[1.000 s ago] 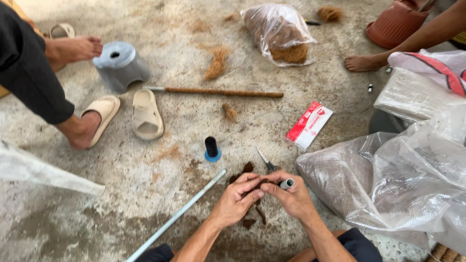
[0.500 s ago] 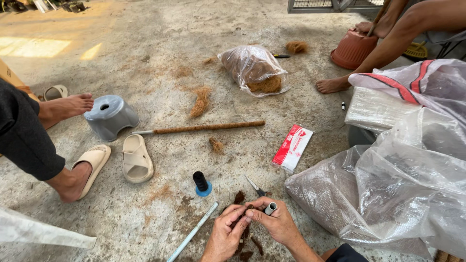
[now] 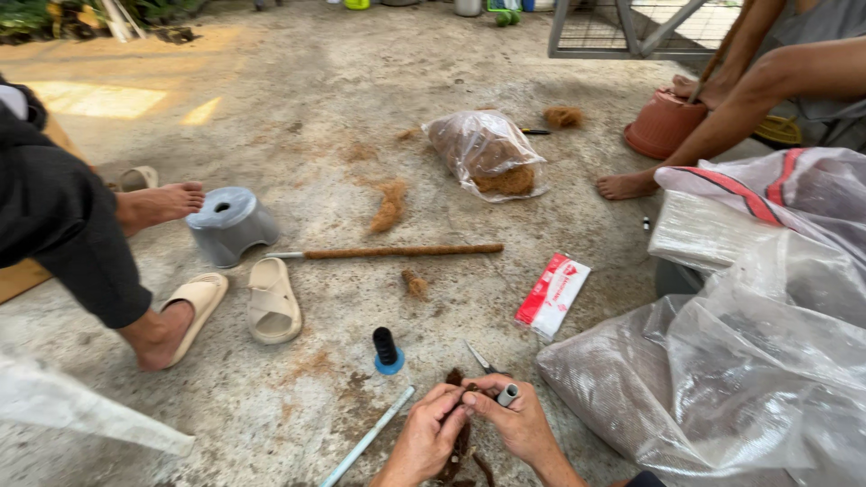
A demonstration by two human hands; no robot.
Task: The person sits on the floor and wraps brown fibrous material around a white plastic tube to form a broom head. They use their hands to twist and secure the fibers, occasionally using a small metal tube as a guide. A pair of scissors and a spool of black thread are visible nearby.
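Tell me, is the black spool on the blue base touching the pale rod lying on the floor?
Apart. The head view shows bare concrete between the black spool and the upper end of the pale rod.

Brown fibre [image 3: 462, 442] mostly hidden btwn hands, cut off at bottom.

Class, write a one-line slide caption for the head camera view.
Left hand and right hand pinch brown fibre over a concrete floor, near a black thread spool.

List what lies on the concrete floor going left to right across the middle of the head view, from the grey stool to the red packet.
Grey stool → beige sandal → black spool on blue base → fibre-wrapped stick → red and white packet.
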